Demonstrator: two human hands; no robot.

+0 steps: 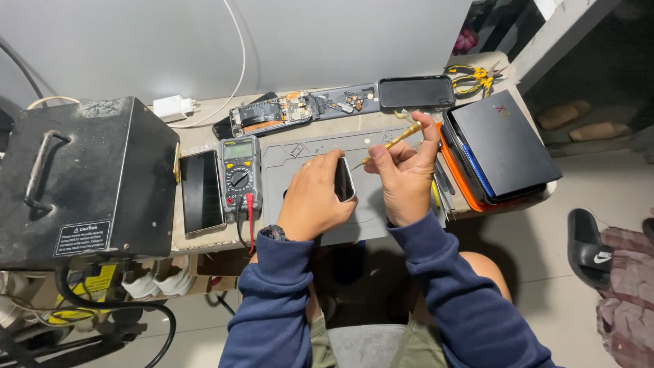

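A large black metal box [85,180] with a handle on its top is stood at the left end of the workbench [204,140]. At the right end a stack of flat cases [501,153] is seen, a black one above an orange one. A grey work mat [286,163] is spread over the middle of the bench, and both hands are held above it.

Both forearms, sleeved in dark blue, are brought up from the bottom of the view and angled inward toward each other. The left hand [312,197] is turned palm-down with the knuckles toward the camera; its fingers are curled together and clamped on a small dark phone [344,180], which is held tilted over the mat between the two hands. A wristwatch [274,233] is worn at that wrist.

The right hand [405,180] is raised just beside the phone, its fingers closed on a thin yellow-handled screwdriver [388,144]. The tool is held slanted, its tip lowered to the phone's upper edge.

A smartphone [201,192] is laid screen-up left of the mat, with a digital multimeter [239,170] just beside it. An opened phone [272,114] with exposed boards and another black phone [416,93] are laid along the back edge, and yellow-handled pliers [472,76] at the far corner.
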